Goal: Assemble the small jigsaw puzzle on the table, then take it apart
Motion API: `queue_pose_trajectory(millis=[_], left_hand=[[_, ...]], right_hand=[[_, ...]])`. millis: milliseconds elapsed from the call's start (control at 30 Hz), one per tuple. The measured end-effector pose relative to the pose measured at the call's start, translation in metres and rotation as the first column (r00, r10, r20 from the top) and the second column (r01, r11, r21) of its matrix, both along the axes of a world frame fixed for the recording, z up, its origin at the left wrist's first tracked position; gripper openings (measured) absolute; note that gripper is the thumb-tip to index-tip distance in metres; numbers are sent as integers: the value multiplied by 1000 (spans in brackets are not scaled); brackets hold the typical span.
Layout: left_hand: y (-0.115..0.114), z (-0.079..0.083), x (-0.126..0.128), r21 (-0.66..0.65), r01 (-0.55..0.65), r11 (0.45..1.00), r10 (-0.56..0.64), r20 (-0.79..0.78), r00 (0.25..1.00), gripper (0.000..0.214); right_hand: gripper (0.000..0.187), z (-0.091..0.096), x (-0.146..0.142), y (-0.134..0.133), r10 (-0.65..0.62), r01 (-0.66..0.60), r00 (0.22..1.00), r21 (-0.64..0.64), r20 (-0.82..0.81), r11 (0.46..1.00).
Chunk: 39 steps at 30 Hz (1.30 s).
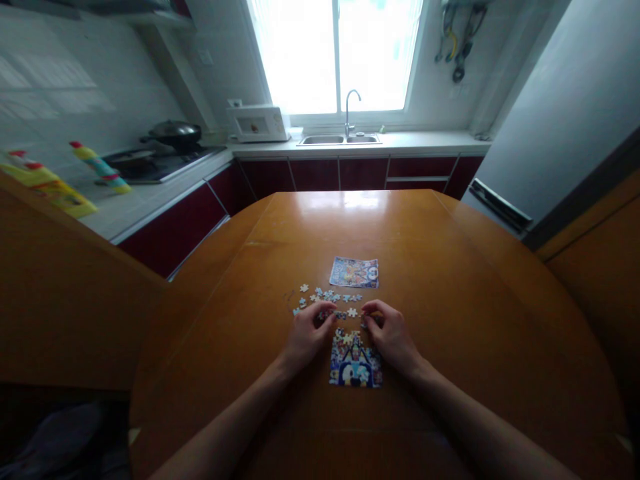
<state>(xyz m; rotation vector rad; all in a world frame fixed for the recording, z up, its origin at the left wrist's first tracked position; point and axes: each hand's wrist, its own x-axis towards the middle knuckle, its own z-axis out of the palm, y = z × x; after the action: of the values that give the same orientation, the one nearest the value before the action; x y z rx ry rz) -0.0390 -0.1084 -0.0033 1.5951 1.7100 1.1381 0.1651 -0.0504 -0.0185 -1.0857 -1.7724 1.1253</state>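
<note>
A partly assembled jigsaw puzzle (356, 373) lies on the wooden table between my wrists, with a blue cartoon dog face and an uneven upper edge. Beyond it, loose puzzle pieces (329, 295) are scattered, some face down. My left hand (311, 328) is at the puzzle's upper left, thumb and fingers curled close over several pieces; what they grip, if anything, is hidden. On the opposite side, my right hand (390, 330) pinches a small puzzle piece (363, 324) just above the puzzle's right corner. Between the hands lies a pale single piece (352, 312).
A printed picture sheet (355, 273) lies farther up the round-ended wooden table (475, 300). Behind stand a counter with a sink (324, 140), a white microwave (259, 125) and a stove with a wok (175, 132). Cleaning bottles (100, 168) are at left, a fridge (550, 113) at right.
</note>
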Motion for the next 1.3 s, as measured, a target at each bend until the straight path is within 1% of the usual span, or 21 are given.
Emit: queue_pose_trajectory(millis=[133,200,267,333,367,400,433,467,533,567,600,633,733,800,867,933,1067,1133,1233,1300], left_hand=[[0,0,0,0,3,1000,-3,-4,1000,16],[0,2,1,-2,10,1000,-10,-8,1000,15],[-1,3,1,7,20,1000,-20,1,1000,15],[-2,4,3,16,29,999,-29,26,999,16],[-2,5,3,15,36,999,-37,45,998,16],[-3,5,5,11,47,999,-48,68,997,17],[-3,5,6,6,60,998,-60,96,994,19],[-4,6,8,3,71,997,-71,127,989,20],[-5,8,11,-1,98,995,-96,185,978,23],[-6,9,12,-4,114,993,-111,210,971,24],[-7,10,13,-12,134,991,-128,235,964,24],[-7,11,14,-24,159,987,-147,262,954,23],[-8,13,14,-61,231,971,-194,365,911,25],[-7,13,13,-71,260,963,-209,415,885,26],[-7,13,12,-76,277,958,-218,432,875,26],[-7,14,12,-92,275,957,-212,427,879,27],[-6,14,11,-110,215,970,-161,367,916,26],[-6,13,10,-97,196,976,-155,327,932,24],[-5,11,9,-106,220,970,-176,321,930,26],[-5,10,9,-120,226,967,-175,335,926,28]], right_hand=[[13,4,1,3,4,-8,997,53,83,999],[19,9,2,3,-14,-11,981,131,193,991],[26,15,5,1,-59,-21,931,212,361,977],[29,22,9,0,-122,-17,844,252,523,968],[30,25,11,-1,-154,-5,807,268,569,964],[30,28,12,-1,-177,7,795,284,581,959],[29,29,12,-2,-176,7,814,293,553,956],[29,30,12,-2,-143,-9,858,293,493,956],[25,29,10,-5,10,-100,948,266,318,959],[23,27,7,-7,103,-157,968,237,228,959],[20,24,5,-10,178,-205,973,198,145,959],[17,22,2,-12,224,-233,972,152,74,960],[12,18,-3,-18,236,-237,965,-2,-112,971],[12,18,-3,-18,230,-248,954,-74,-193,966],[11,19,-2,-16,242,-273,941,-108,-237,956],[11,21,-1,-14,249,-282,938,-115,-243,952],[12,19,0,-13,206,-220,963,-66,-175,973],[11,18,0,-14,216,-227,963,-51,-162,973],[11,18,-1,-14,267,-297,933,-102,-240,949],[14,18,-2,-13,262,-321,911,-151,-318,935]])
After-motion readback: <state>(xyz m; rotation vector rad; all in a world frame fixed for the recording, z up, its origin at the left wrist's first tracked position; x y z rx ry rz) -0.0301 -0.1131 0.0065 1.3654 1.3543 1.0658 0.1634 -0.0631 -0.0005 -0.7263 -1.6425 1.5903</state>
